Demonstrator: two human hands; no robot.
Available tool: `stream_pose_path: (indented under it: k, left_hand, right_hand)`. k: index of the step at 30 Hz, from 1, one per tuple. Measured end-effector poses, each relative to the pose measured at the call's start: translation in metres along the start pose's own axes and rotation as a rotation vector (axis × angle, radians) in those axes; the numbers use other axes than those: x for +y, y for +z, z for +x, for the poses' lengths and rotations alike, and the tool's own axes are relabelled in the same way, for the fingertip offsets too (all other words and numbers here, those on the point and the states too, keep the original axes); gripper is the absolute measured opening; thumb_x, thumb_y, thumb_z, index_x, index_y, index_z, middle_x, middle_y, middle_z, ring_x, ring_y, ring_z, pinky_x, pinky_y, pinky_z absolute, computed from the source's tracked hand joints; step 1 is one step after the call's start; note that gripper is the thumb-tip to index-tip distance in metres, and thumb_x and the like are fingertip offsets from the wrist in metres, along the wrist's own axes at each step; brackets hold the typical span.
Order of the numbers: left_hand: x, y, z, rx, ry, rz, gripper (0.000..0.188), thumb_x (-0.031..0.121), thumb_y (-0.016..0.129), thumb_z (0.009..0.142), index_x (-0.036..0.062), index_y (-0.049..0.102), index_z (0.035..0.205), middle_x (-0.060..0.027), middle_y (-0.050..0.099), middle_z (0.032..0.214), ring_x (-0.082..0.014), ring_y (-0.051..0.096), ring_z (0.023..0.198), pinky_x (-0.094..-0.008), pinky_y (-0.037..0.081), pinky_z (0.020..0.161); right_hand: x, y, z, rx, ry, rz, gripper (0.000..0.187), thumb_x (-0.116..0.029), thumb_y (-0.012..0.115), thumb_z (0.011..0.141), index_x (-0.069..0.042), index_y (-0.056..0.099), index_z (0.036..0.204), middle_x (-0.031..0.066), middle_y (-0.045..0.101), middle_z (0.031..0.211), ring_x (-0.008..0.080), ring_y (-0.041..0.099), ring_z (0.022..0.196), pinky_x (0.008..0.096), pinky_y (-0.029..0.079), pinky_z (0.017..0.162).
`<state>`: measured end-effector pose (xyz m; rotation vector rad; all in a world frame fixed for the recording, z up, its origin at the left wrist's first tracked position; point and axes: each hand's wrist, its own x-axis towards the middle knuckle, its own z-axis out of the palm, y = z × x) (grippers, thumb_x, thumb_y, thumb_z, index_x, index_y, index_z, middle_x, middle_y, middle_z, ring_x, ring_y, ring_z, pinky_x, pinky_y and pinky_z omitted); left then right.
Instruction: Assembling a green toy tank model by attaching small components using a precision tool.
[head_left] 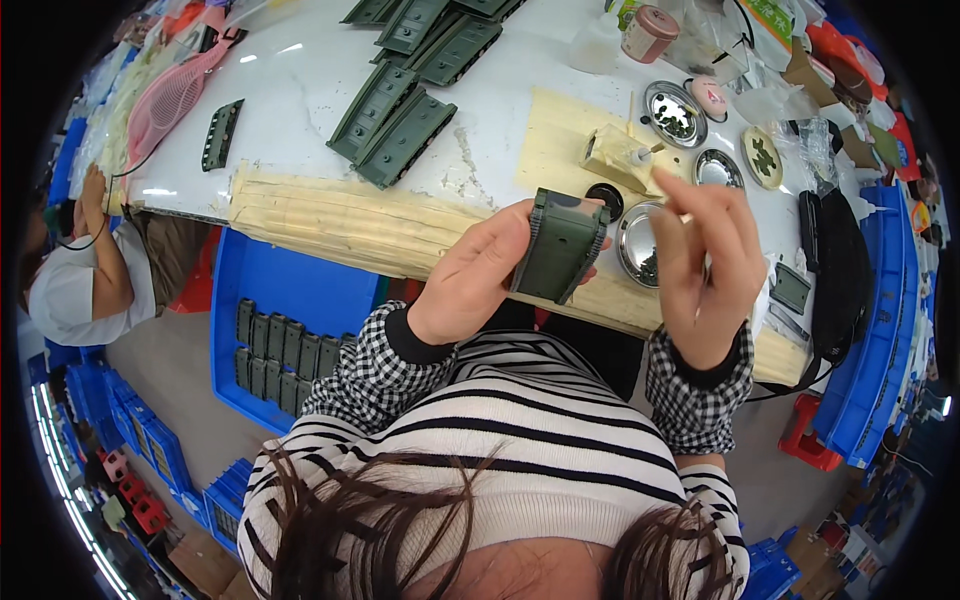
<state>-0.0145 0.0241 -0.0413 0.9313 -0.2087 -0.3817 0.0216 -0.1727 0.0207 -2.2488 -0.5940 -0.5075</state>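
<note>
My left hand (476, 266) is closed around a dark green model tank hull (560, 250), a hollow-looking plastic shell with ridged sides, held over the table's front edge. To its right, my right hand (708, 262) is raised with bent fingers, blurred by motion. Its fingertips are close to a tape-covered block (618, 158) with a pale nozzle on it; whether they pinch anything does not show. A small round black dish (604, 200) sits beyond the hull. Below the right fingers lies a metal dish (632, 250) of small dark green parts.
Several green hull shells (400, 130) lie stacked on the white table (290, 110), with a single narrow green piece (221, 135) farther left. More metal dishes (676, 112) stand at the right. Below the table, a blue bin (228, 290) holds rows of green parts. A co-worker (95, 270) sits at the left.
</note>
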Motion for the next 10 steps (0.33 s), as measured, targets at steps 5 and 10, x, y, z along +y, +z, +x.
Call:
stream_pose_path:
  k: [5,10]
  left_hand:
    - [-0.005,0.004,0.002,0.014,0.001,0.106,0.062,0.046,0.03,0.101,-0.003,0.034,0.138,-0.018,0.056,0.122,-0.0233,0.061,0.1,-0.0354,0.048,0.09]
    - [0.011,0.004,-0.003,0.01,-0.132,0.019,0.068,0.052,0.036,0.098,0.0002,0.03,0.141,-0.0171,0.054,0.125,-0.0225,0.057,0.109,-0.0349,0.048,0.092]
  right_hand:
    - [-0.014,0.002,-0.013,-0.065,-0.051,0.067,0.036,-0.001,0.076,0.07,-0.005,0.069,0.105,0.0077,0.057,0.083,0.0135,0.053,0.063,0.0253,0.042,0.05]
    - [-0.007,-0.006,-0.016,-0.006,-0.03,0.103,0.035,-0.009,0.076,0.074,-0.006,0.069,0.108,0.0061,0.059,0.084,0.0133,0.053,0.065,0.0227,0.042,0.052]
